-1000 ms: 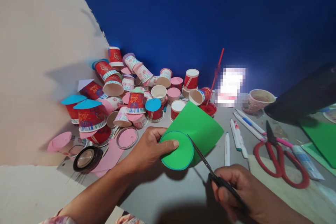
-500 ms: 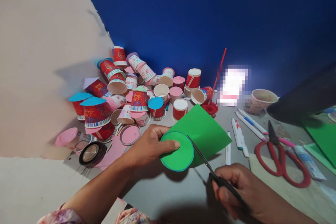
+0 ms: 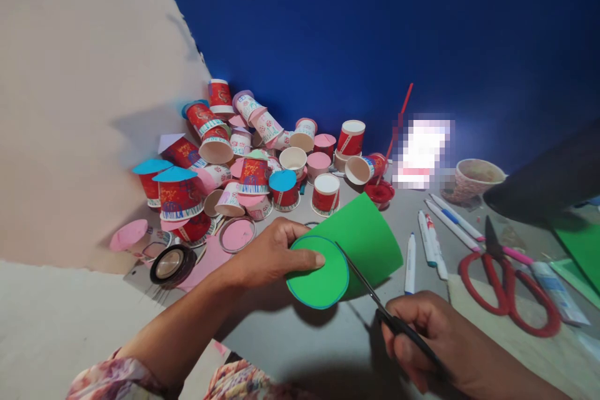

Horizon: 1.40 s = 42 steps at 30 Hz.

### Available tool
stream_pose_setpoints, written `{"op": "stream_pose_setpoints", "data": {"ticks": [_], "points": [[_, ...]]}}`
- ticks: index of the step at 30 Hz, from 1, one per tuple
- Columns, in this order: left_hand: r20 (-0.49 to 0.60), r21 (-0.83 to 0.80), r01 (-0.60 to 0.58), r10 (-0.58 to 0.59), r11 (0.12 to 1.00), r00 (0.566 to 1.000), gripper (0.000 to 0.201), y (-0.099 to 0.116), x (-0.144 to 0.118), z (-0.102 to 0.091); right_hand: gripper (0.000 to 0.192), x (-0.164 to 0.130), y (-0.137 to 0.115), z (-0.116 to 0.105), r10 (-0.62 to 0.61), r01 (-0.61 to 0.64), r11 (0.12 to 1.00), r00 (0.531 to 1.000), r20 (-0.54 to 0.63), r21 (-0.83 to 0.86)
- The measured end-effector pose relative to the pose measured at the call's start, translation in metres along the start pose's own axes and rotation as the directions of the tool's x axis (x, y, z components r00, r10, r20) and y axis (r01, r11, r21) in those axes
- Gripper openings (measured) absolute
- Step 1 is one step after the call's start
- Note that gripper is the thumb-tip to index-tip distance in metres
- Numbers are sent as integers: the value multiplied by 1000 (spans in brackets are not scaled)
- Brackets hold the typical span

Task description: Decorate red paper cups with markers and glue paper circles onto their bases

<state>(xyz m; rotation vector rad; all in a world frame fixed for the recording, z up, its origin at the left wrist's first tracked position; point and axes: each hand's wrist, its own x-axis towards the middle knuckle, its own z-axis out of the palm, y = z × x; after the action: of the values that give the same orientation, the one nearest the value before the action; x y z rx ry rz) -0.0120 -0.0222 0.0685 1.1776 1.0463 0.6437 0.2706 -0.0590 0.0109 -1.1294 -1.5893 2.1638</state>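
Note:
My left hand (image 3: 276, 256) pinches a sheet of green paper (image 3: 370, 240), thumb on top and fingers mostly hidden beneath. A circle outlined in blue (image 3: 314, 290) is drawn on it, its near side cut free along the line. In my right hand (image 3: 422, 331) is a pair of black-handled scissors (image 3: 370, 290). Their blades lie at the right side of the circle, where the rest of the sheet curls up and away. Both hands are above the grey table (image 3: 281, 344).
Many decorated paper cups (image 3: 178, 194) are heaped at the back left. To the right lie markers (image 3: 410, 262), large red-handled scissors (image 3: 509, 294) and a glue tube (image 3: 557, 294). A round black-rimmed object (image 3: 171, 265) and a tape ring (image 3: 238, 234) sit at left.
The green sheet's far right part has curled more. The whole view has shifted slightly, and both hands keep nearly the same place around the paper.

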Motion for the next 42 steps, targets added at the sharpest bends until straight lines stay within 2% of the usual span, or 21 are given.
{"op": "stream_pose_setpoints", "data": {"ticks": [10, 17, 21, 31, 36, 42], "points": [[-10, 47, 20, -20, 999, 1000, 21, 5, -1, -1, 83, -2, -7, 2, 79, -79, 997, 997, -17, -12], [38, 109, 50, -55, 993, 998, 21, 8, -2, -1, 83, -1, -4, 2, 55, -55, 998, 998, 1, -22], [26, 132, 58, -62, 990, 998, 22, 9, -2, 0, 81, -2, -2, 1, 24, -24, 999, 1000, 12, -21], [66, 62, 78, -82, 995, 994, 16, 14, -3, -1, 81, -3, 2, 1, 20, -19, 999, 1000, 12, -31], [121, 92, 104, -115, 990, 986, 13, 15, -1, -2, 71, -2, 4, 2, 38, -38, 999, 999, 21, -12], [140, 113, 102, -117, 988, 983, 14, 15, -2, -4, 73, -4, -2, 4, 27, -27, 999, 1000, 16, 20]]}}
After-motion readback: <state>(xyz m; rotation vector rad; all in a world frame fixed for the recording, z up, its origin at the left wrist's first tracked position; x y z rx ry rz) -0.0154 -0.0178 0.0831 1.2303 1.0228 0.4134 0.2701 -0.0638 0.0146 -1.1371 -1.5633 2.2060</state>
